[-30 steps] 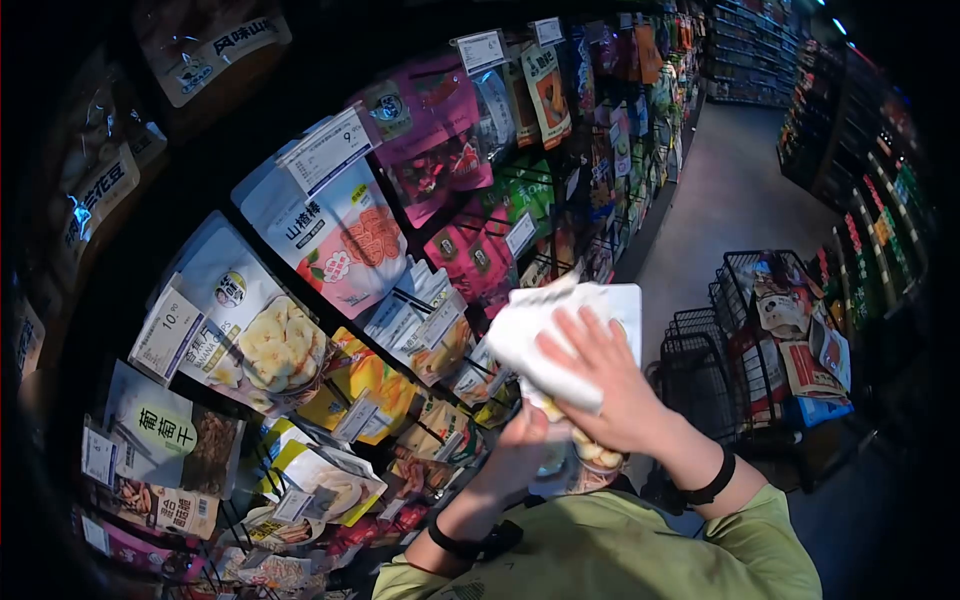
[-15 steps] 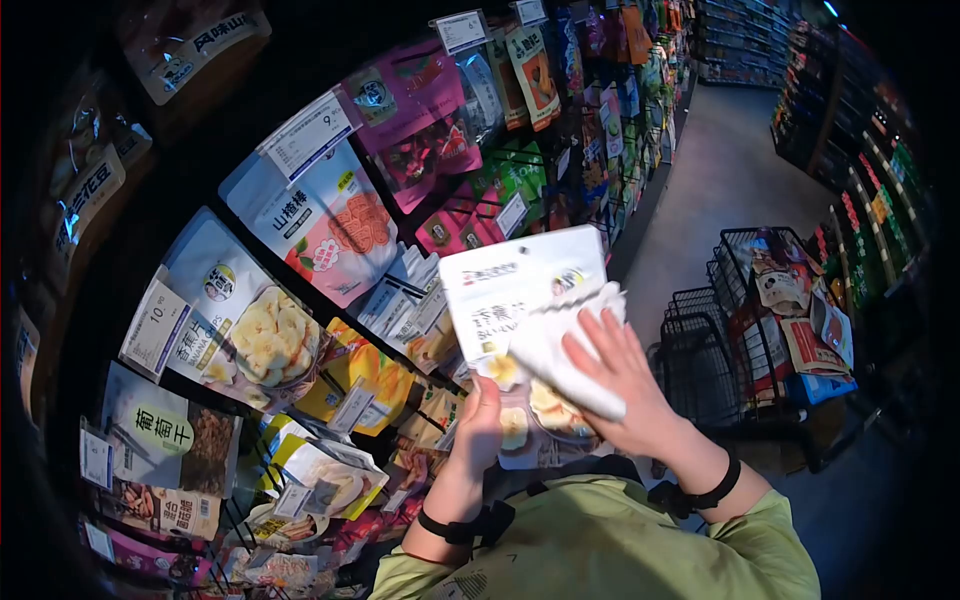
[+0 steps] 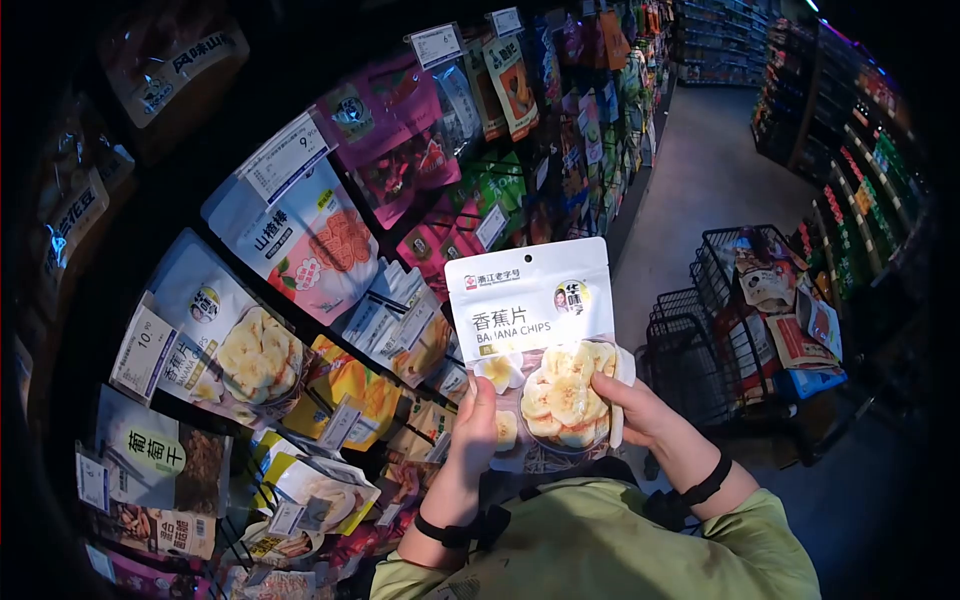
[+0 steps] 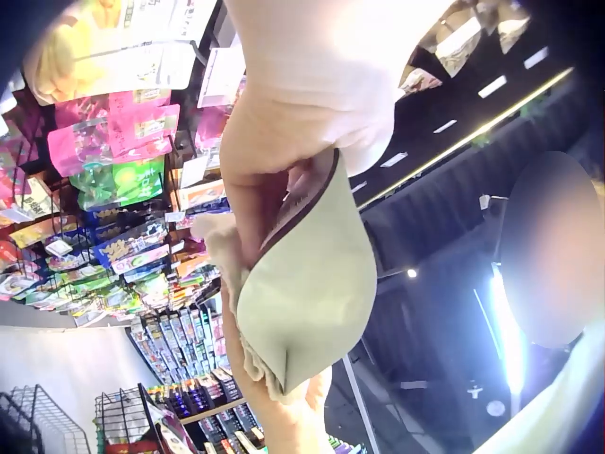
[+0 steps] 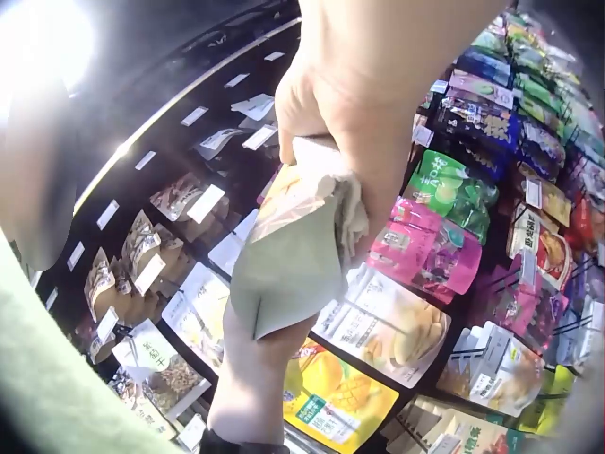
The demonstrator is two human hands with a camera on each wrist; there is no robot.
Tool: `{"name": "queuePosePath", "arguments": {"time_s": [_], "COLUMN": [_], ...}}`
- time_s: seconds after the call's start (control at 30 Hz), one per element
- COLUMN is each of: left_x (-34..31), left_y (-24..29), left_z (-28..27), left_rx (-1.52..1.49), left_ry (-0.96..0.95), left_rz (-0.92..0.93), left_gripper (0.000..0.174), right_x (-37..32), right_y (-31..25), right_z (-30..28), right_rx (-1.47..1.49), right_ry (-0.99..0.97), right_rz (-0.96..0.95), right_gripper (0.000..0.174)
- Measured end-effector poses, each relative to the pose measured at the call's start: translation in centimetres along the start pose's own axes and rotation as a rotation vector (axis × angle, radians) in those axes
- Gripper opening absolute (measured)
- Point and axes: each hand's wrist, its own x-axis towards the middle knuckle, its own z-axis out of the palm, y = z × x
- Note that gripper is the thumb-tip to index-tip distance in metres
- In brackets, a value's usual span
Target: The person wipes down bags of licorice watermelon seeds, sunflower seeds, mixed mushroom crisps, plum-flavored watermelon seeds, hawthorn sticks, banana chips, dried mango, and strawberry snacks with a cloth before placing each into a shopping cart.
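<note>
A white stand-up bag of banana chips [image 3: 540, 310] is held upright in front of the chest, its printed front facing the camera. My left hand [image 3: 472, 432] grips its lower left side, thumb on the front. On the lower right side, my right hand [image 3: 645, 415] pinches the bag, its thumb over the pictured chips and its fingers hidden behind. A crumpled white cloth [image 5: 333, 175] is tucked between the right hand and the back of the bag. From below, the bag's pale bottom [image 4: 317, 279] shows in the left wrist view.
On the left, a rack carries hanging snack bags, including another banana chips bag [image 3: 245, 340] and a hawthorn bag [image 3: 305, 240], with price tags [image 3: 290, 160]. A black wire cart [image 3: 715, 330] loaded with packages stands at the right in the aisle [image 3: 710, 140].
The right hand with the cloth has moved off the bag's front to its right edge, and the thumb now pinches there. The bag is turned more upright and its front is uncovered.
</note>
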Motion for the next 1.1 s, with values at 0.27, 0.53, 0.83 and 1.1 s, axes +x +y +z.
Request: {"name": "queuePosePath", "arguments": {"time_s": [0.27, 0.53, 0.83, 1.1], "left_x": [0.7, -0.5, -0.4, -1.8], "left_y": [-1.0, -0.1, -0.6, -1.8], "left_z": [-0.3, 1.9, 2.2, -0.2], "left_rx": [0.261, 1.101, -0.122, -0.521], "left_ry": [0.199, 0.016, -0.059, -0.195], "left_rz": [0.390, 0.554, 0.225, 0.094], "left_gripper": [0.040, 0.081, 0.094, 0.095], "right_x": [0.0, 0.3, -1.5, -0.3], "right_y": [-0.4, 0.1, 0.1, -5.0], "right_z": [1.0, 4.3, 6.9, 7.9], "right_rx": [-0.005, -0.527, -1.956, -2.113], "right_ry": [0.047, 0.250, -0.319, 0.060], "right_rz": [-0.146, -0.478, -0.808, -0.869], "right_gripper": [0.048, 0.050, 0.063, 0.061]}}
